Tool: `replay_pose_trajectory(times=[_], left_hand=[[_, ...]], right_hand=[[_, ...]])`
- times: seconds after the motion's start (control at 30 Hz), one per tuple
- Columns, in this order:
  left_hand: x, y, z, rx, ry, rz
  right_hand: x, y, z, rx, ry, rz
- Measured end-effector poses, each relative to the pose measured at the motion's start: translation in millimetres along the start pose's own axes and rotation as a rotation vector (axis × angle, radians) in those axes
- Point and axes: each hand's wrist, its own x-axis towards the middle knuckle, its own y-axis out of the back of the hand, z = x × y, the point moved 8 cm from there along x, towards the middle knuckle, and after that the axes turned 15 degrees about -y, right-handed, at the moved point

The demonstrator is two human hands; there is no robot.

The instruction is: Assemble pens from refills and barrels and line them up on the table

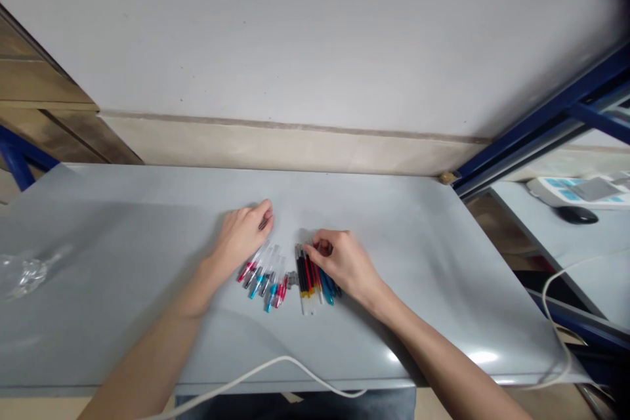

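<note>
Clear pen barrels [263, 270], tips under left hand [243, 233]

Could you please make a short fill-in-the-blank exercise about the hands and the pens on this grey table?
1. Both hands rest on a grey ____, whose surface is otherwise mostly bare.
2. The right hand touches the pen group that has black and ____ barrels.
3. The left hand is at the far end of the clear pens, which lie to the ____ of the other group.
4. A white ____ crosses the near table edge.

Missing words: table; red; left; cable
</note>
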Motion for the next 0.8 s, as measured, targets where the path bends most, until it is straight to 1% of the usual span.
replay_pose_trajectory(times=[0.13,0.3,0.37,0.43,0.5,0.57,0.6,0.67,0.73,0.8], left_hand=[[-0.3,1.5,2.5,-0.004,-0.020,-0.005],[-0.5,3.9,6.7,-0.007,-0.037,-0.019],[-1.1,7.3,4.2,-0.027,-0.018,-0.021],[-3.1,13.2,-2.4,-0.078,0.023,-0.007],[-7.4,17.3,-11.6,-0.182,0.082,-0.004],[-14.0,15.4,-18.2,-0.295,0.128,-0.051],[-17.0,14.5,-18.1,-0.311,0.116,-0.075],[-23.4,15.4,-15.0,-0.264,0.077,-0.087],[-31.0,12.8,-11.0,-0.245,0.070,-0.106],[-37.1,13.1,-6.6,-0.249,0.073,-0.074]], right_hand=[[0.6,1.9,0.2,-0.071,-0.006,0.041],[2.0,3.4,0.7,-0.060,-0.014,0.022],[2.3,6.2,-0.5,-0.040,0.003,0.029],[2.5,10.4,-2.8,-0.013,0.045,0.038],[2.9,13.9,-4.7,0.020,0.096,0.023],[4.0,16.9,-4.6,0.042,0.129,0.007],[4.7,18.8,-3.8,0.046,0.137,0.014],[5.5,22.6,-1.9,0.040,0.142,0.054],[5.2,24.4,-1.5,0.028,0.151,0.090],[5.0,25.8,-1.7,0.017,0.163,0.106]])
